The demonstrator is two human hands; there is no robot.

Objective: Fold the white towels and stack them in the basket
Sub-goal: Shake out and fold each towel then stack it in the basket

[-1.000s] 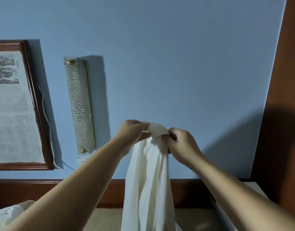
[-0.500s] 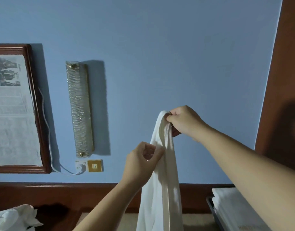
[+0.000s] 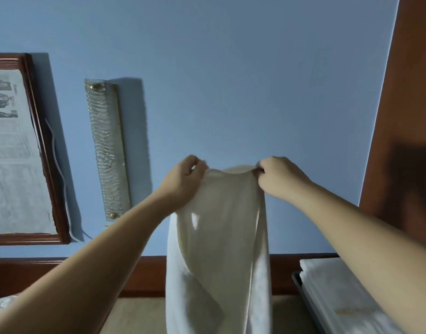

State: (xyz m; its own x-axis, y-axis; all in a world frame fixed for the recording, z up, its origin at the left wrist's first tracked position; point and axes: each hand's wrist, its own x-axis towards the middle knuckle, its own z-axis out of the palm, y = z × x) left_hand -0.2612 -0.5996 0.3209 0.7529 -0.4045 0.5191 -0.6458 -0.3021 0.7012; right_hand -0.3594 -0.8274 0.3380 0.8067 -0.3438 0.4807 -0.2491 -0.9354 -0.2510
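A white towel hangs in the air in front of me, stretched between both hands at its top edge. My left hand pinches the top left corner. My right hand pinches the top right corner at about the same height. The towel's lower part runs out of the frame at the bottom. Folded white towels lie stacked in the dark-rimmed basket at the lower right, partly hidden by my right forearm.
A crumpled heap of white cloth shows at the lower left edge. A framed newspaper, a glass wall lamp and a white cable hang on the blue wall. A brown wooden panel stands at right.
My left hand has risen from the towel's side to its top edge. Both hands have moved apart, spreading the bunched towel open between them.
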